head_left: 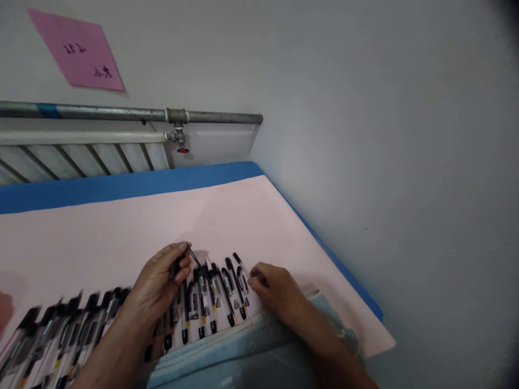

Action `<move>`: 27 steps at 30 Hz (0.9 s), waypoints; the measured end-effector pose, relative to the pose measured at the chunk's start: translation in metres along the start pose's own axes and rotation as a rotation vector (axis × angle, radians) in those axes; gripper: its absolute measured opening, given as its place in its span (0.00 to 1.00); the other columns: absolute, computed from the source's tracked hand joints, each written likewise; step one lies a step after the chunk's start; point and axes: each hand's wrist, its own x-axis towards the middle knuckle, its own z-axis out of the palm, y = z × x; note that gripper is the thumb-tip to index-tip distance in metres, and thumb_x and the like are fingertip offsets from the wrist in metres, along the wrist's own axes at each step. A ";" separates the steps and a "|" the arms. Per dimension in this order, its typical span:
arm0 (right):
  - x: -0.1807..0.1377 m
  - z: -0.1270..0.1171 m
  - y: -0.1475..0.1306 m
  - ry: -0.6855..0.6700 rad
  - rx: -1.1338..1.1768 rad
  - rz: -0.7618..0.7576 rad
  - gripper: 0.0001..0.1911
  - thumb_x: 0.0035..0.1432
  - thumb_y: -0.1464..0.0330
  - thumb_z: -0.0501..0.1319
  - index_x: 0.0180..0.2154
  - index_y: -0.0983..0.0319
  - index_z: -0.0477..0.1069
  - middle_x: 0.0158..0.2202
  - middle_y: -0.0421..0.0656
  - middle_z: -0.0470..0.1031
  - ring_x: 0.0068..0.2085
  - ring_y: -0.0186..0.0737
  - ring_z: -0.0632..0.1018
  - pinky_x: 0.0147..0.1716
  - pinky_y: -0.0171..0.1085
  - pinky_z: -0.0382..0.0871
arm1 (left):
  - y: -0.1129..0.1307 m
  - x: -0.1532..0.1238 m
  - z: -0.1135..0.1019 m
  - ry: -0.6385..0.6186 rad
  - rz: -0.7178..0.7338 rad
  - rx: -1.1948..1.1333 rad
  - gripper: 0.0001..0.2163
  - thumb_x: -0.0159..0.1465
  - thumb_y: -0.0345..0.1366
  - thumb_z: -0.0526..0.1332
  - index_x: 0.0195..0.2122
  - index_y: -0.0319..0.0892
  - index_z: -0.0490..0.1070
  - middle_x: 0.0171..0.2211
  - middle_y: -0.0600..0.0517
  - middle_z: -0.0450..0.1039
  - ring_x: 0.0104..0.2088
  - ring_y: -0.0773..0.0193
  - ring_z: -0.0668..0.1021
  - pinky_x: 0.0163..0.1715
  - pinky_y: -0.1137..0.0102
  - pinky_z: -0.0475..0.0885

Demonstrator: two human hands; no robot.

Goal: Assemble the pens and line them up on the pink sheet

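Observation:
A long row of black and clear pens [211, 300] lies side by side near the front edge of a pink sheet [162, 221]. My left hand [162, 281] is closed around a thin dark pen refill [193, 258] that sticks out up and to the right above the row. My right hand [275, 294] rests at the right end of the row, fingers pinched on the last clear pen [242, 273].
The pink sheet covers a blue table [121, 186] set against a white wall. Behind it run a grey pipe [121, 114] with a red valve [182, 149] and a radiator [81, 159]. A pink note [77, 48] is stuck on the wall.

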 end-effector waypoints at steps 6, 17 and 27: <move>-0.001 0.001 0.002 0.002 0.045 -0.054 0.08 0.55 0.68 0.52 0.29 0.61 0.70 0.26 0.40 0.71 0.27 0.32 0.68 0.27 0.31 0.56 | -0.005 -0.005 0.008 -0.044 -0.072 0.074 0.07 0.47 0.32 0.67 0.24 0.35 0.70 0.20 0.55 0.63 0.19 0.76 0.64 0.12 0.82 0.55; -0.006 -0.001 -0.023 -0.337 0.799 0.034 0.10 0.48 0.67 0.58 0.35 0.62 0.71 0.25 0.37 0.70 0.25 0.30 0.68 0.24 0.29 0.60 | -0.035 -0.031 0.036 -0.121 -0.172 0.214 0.09 0.52 0.40 0.63 0.28 0.40 0.68 0.17 0.57 0.66 0.14 0.76 0.63 0.13 0.80 0.57; 0.006 -0.003 0.001 0.112 0.292 0.117 0.07 0.49 0.70 0.56 0.32 0.62 0.69 0.23 0.38 0.70 0.25 0.32 0.70 0.26 0.30 0.61 | -0.024 -0.025 0.028 -0.063 -0.249 0.102 0.09 0.53 0.22 0.58 0.35 0.35 0.71 0.31 0.45 0.75 0.26 0.68 0.76 0.24 0.77 0.73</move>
